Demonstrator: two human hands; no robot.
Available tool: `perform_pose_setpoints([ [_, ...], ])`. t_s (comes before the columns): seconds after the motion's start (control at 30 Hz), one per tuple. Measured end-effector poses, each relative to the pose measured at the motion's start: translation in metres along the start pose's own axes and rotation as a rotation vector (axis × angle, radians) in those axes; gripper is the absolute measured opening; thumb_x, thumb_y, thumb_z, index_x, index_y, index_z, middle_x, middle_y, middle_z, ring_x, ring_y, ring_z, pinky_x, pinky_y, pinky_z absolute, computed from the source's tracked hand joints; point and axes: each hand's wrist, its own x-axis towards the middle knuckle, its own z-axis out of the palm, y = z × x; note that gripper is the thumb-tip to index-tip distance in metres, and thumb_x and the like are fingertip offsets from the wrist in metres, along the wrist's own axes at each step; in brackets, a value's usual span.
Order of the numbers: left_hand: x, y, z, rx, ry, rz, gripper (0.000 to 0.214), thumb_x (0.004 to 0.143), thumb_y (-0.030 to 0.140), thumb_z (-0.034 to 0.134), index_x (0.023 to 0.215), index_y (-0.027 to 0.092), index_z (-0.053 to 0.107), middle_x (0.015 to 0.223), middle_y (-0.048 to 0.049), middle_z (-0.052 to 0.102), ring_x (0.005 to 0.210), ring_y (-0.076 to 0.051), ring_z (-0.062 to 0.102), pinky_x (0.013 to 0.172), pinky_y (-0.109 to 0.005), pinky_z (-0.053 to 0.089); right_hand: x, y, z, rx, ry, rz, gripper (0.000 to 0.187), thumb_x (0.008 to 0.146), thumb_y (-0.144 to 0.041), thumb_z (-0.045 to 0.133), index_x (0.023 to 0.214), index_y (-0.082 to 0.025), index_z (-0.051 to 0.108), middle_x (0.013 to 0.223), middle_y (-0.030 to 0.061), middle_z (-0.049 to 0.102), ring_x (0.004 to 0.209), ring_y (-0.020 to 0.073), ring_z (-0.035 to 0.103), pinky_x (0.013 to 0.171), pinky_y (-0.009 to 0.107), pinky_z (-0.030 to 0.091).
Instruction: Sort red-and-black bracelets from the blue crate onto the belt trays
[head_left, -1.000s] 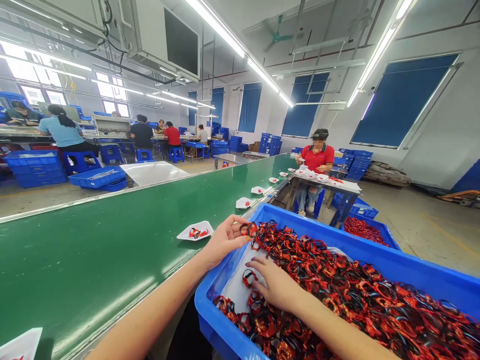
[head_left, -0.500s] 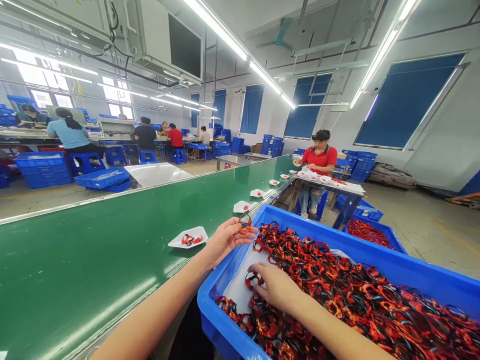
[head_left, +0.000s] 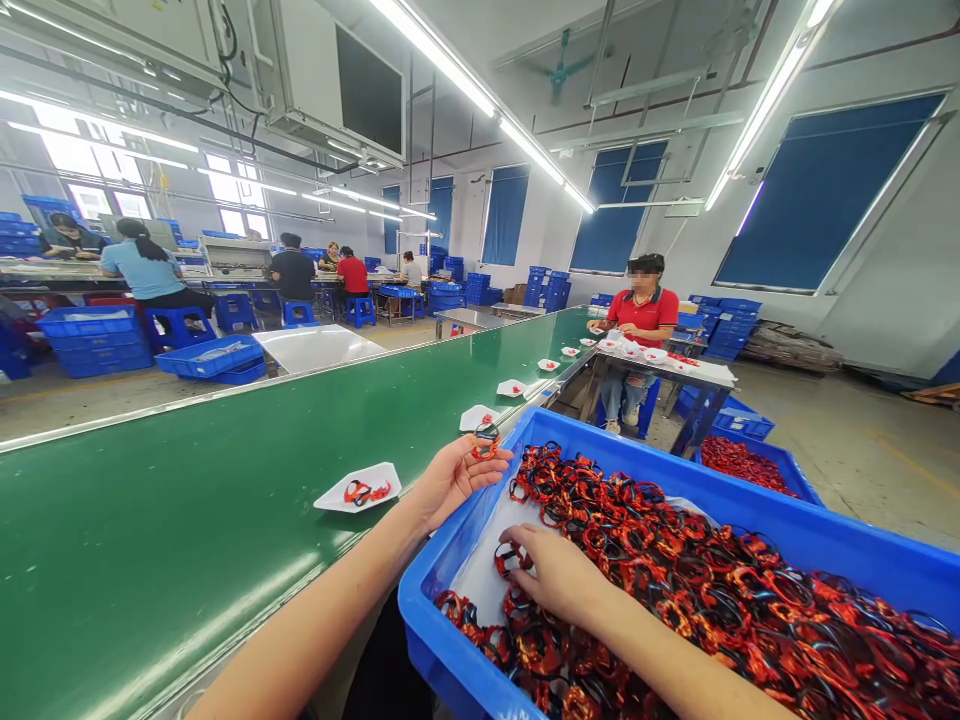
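Mottled red, orange and black rings (head_left: 637,530), blue bin (head_left: 787,515), white tray (head_left: 339,497), green belt (head_left: 187,520)

Left hand (head_left: 459,480): I'm pinching a red-black ring (head_left: 486,441) near bin rim.
Right hand (head_left: 556,572): my fingers at another ring (head_left: 506,560), grip unclear.
Blue bin (head_left: 436,640): ring pile (head_left: 720,590), white liner (head_left: 480,570).
Green belt (head_left: 187,520): white trays (head_left: 335,498) in a row.

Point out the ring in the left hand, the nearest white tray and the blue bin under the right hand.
Ring (head_left: 486,453): head view, its lower red part.
White tray (head_left: 333,499): head view, its bare left end.
Blue bin (head_left: 750,505): head view, its far inner wall.
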Motion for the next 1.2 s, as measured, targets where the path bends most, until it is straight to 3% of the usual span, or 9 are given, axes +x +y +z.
perform_pose_setpoints([
  [0.4,0.002,0.009,0.006,0.013,0.11,-0.045,0.021,0.094,0.025,0.042,0.094,0.011,0.058,0.092,-0.0134,0.072,0.074,-0.012,0.07,0.068,-0.019,0.058,-0.001,-0.003,-0.002,-0.01,-0.01,0.014,0.042,0.078,-0.023,0.051,0.119,-0.021,0.059,0.113,0.0087,0.064,0.095,0.0246,0.064,0.086,0.038,0.048],
  [0.5,0.02,0.02,-0.007,0.395,0.181,0.055,0.026,0.093,0.034,0.041,0.098,0.013,0.056,0.103,-0.0139,0.071,0.085,-0.013,0.07,0.077,-0.022,0.056,-0.002,-0.003,-0.003,-0.027,-0.008,0.009,0.043,0.078,-0.023,0.05,0.12,-0.021,0.059,0.115,0.0089,0.064,0.096,0.0258,0.064,0.087,0.039,0.048],
  [0.6,0.052,0.03,-0.034,0.81,0.322,0.193,0.031,0.089,0.044,0.047,0.097,0.014,0.052,0.105,-0.0143,0.069,0.094,-0.018,0.068,0.085,-0.03,0.054,-0.003,-0.004,-0.004,-0.048,-0.014,0.006,0.044,0.079,-0.023,0.049,0.122,-0.021,0.058,0.117,0.0095,0.063,0.098,0.0275,0.064,0.089,0.041,0.048],
  [0.67,0.074,0.032,-0.056,0.994,0.432,0.202,0.031,0.079,0.043,0.062,0.089,0.015,0.053,0.092,-0.0126,0.07,0.091,-0.023,0.067,0.086,-0.036,0.051,-0.003,-0.006,-0.006,-0.052,-0.018,0.016,0.044,0.079,-0.023,0.049,0.122,-0.021,0.058,0.118,0.0096,0.062,0.099,0.0287,0.064,0.09,0.042,0.049],
  [0.77,0.098,0.025,-0.086,1.247,0.52,0.173,0.027,0.069,0.036,0.071,0.078,0.017,0.054,0.086,-0.0108,0.069,0.093,-0.029,0.064,0.091,-0.045,0.045,-0.004,-0.008,-0.008,-0.047,-0.017,0.022,0.044,0.079,-0.023,0.049,0.122,-0.021,0.058,0.119,0.0095,0.062,0.102,0.03,0.064,0.09,0.044,0.049],
  [0.93,0.109,0.015,-0.102,1.428,0.523,0.165,0.029,0.065,0.031,0.076,0.083,0.015,0.059,0.111,-0.0168,0.066,0.119,-0.038,0.051,0.11,-0.063,0.012,-0.002,-0.006,-0.007,0.001,0.025,0.008,0.042,0.079,-0.023,0.052,0.12,-0.019,0.06,0.114,0.0113,0.065,0.101,0.0305,0.063,0.09,0.046,0.048],
  [0.97,0.107,0.015,-0.1,1.43,0.521,0.178,0.034,0.065,0.032,0.076,0.09,0.015,0.061,0.12,-0.0184,0.062,0.124,-0.039,0.047,0.111,-0.063,0.009,0.0,-0.005,-0.008,0.052,0.051,0.013,0.041,0.079,-0.023,0.053,0.119,-0.018,0.061,0.11,0.0111,0.066,0.097,0.0286,0.064,0.09,0.045,0.048],
  [1.03,0.1,0.017,-0.09,1.404,0.496,0.216,0.04,0.07,0.037,0.071,0.101,0.014,0.061,0.13,-0.018,0.057,0.128,-0.036,0.044,0.112,-0.056,0.018,0.005,-0.004,-0.011,0.271,0.091,0.062,0.039,0.079,-0.023,0.055,0.116,-0.016,0.062,0.105,0.0106,0.068,0.088,0.0227,0.064,0.085,0.04,0.049],
  [1.2,0.054,0.023,-0.041,1.213,0.264,0.253,0.046,0.086,0.055,0.048,0.104,0.015,0.063,0.107,-0.0094,0.069,0.1,-0.023,0.063,0.092,-0.034,0.047,0.011,-0.011,-0.036,1.303,0.029,0.249,0.033,0.086,-0.037,0.057,0.111,-0.016,0.063,0.107,0.0077,0.067,0.075,0.0079,0.061,0.064,0.019,0.047],
])
